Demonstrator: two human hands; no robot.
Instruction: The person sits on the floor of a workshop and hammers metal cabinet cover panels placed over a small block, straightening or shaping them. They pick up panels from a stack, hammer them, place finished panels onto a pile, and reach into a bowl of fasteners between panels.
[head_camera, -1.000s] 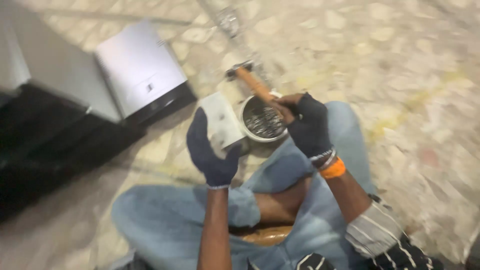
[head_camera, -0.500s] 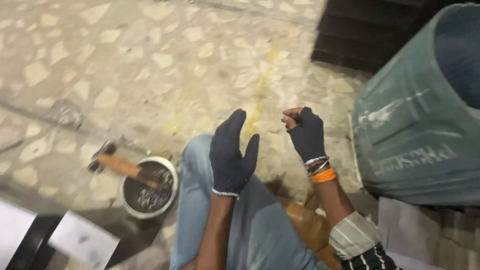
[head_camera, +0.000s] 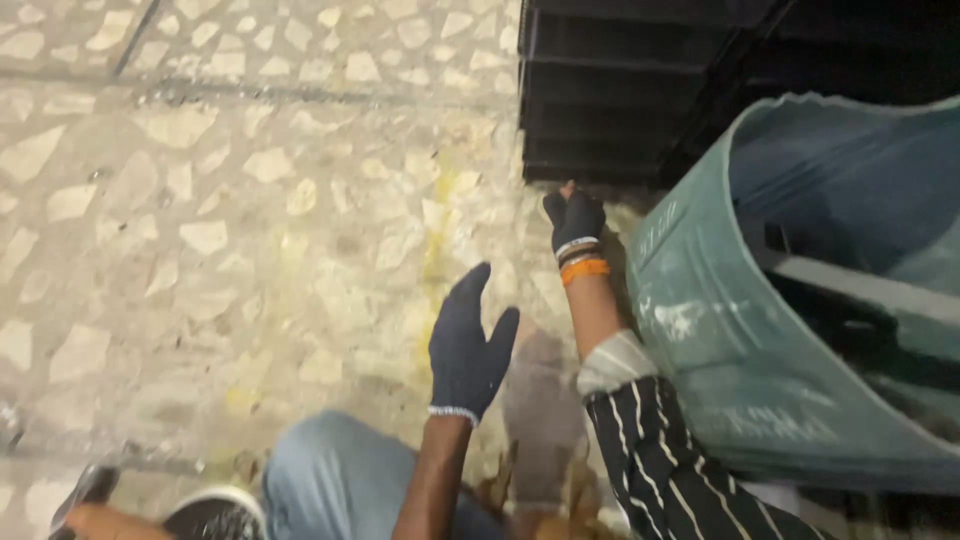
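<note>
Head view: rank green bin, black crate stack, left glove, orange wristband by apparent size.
1. Green bin, largest, though it sits closest to the camera.
2. Black crate stack, cut off by the frame edge.
3. Left glove.
4. Orange wristband, smallest, on the right wrist.

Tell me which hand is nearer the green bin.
Right. The right hand is reaching out just beside the green bin, near its rim; the left hand is raised open farther away, over the floor.

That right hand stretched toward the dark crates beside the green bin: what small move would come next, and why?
Probably a short reach on: the right hand is at the lower edge of the black crates, beside the green bin, with no object visible in it. The left hand hangs open and empty.
</note>
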